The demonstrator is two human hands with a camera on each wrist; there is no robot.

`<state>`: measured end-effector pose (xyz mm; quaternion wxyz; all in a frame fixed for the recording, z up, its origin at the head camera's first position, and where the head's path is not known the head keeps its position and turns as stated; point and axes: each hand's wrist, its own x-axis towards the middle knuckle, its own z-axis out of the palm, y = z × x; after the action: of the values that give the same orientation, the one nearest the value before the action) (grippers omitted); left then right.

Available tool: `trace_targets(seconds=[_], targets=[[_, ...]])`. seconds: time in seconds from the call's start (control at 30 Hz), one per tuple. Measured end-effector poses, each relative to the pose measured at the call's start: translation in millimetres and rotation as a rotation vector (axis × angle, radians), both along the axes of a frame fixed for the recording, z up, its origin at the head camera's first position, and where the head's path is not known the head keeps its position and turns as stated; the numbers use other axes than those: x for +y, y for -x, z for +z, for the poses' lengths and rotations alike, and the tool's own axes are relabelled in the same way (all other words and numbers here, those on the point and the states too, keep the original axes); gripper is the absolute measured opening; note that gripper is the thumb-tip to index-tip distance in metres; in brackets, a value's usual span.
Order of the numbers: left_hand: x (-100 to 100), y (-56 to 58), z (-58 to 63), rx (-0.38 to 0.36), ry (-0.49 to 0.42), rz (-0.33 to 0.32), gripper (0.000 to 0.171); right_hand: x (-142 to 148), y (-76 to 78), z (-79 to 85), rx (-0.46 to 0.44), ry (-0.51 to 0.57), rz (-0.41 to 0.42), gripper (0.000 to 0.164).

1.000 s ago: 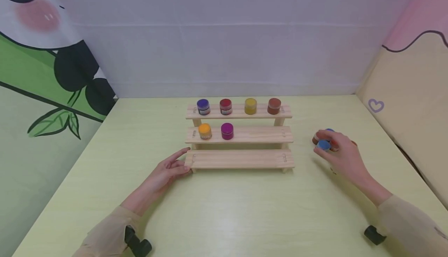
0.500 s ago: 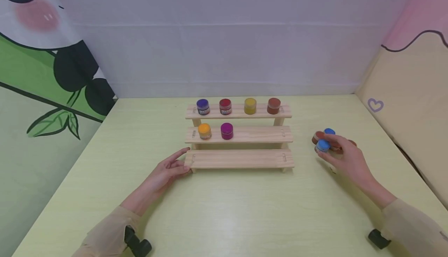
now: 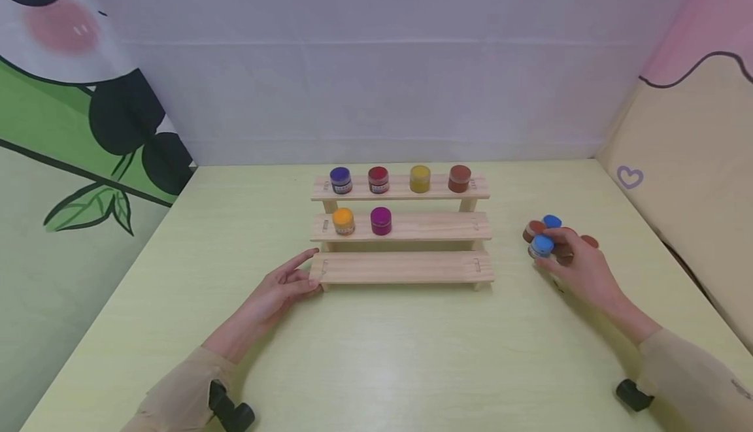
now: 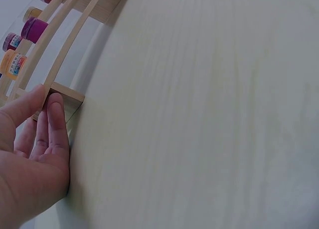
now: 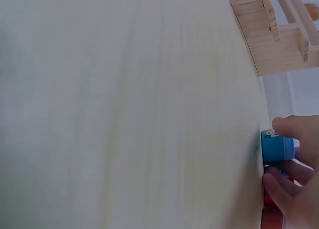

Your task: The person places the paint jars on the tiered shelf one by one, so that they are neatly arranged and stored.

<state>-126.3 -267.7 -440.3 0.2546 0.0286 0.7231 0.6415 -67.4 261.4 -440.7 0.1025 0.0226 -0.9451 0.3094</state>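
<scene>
A three-tier wooden display rack (image 3: 402, 267) stands on the table. My left hand (image 3: 285, 293) holds the left end of its lowest step; in the left wrist view the thumb (image 4: 31, 103) lies against the board's edge and the fingers curl below. On the right, my right hand (image 3: 585, 268) pinches a small blue paint jar (image 3: 541, 246) between thumb and fingers, low at the table. Around that hand cluster another blue-lidded jar (image 3: 552, 221), a brown jar (image 3: 533, 231) and reddish jars (image 5: 273, 216), partly hidden by the fingers.
The top step carries a dark blue jar (image 3: 341, 180), a red jar (image 3: 379, 180), a yellow jar (image 3: 420, 179) and a brown-red jar (image 3: 459, 178). An orange jar (image 3: 344, 221) and a purple jar (image 3: 381, 221) stand on the left half of the middle step. Printed cloth walls enclose the table.
The right hand's fingers have drawn back slightly from over the near blue jar and now sit at its side, so more of its lid shows. The left hand and rack have stayed still.
</scene>
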Motion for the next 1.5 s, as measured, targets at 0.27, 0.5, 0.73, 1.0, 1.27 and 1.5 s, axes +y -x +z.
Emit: trace_targets(seconds=[0.27, 0.5, 0.73, 1.0, 1.27, 1.5], targets=[[-0.4, 1.1, -1.5, -0.008, 0.008, 0.006, 0.073, 4.6, 2.0, -2.5, -0.026, 0.027, 0.016, 0.044], [-0.7, -0.2, 0.1, -0.008, 0.007, 0.003, 0.072, 1.2, 1.6, -1.3, -0.026, 0.023, 0.025, 0.043], [-0.6, -1.7, 2.6, -0.006, -0.001, 0.004, 0.072, -3.6, 2.3, 2.1, -0.026, 0.047, 0.028, 0.042], [-0.6, -1.1, 0.9, -0.012, 0.004, 0.012, 0.071, -11.5, 9.0, 14.4, 0.065, 0.059, 0.032, 0.038], [-1.6, -1.8, 2.2, -0.002, -0.008, -0.003, 0.071, -20.1, 11.9, 30.3, 0.177, 0.049, 0.035, 0.039], [-1.2, -0.1, 0.0, -0.004, 0.003, 0.003, 0.071, -26.5, 15.8, 40.6, 0.204, 0.068, 0.044, 0.041]])
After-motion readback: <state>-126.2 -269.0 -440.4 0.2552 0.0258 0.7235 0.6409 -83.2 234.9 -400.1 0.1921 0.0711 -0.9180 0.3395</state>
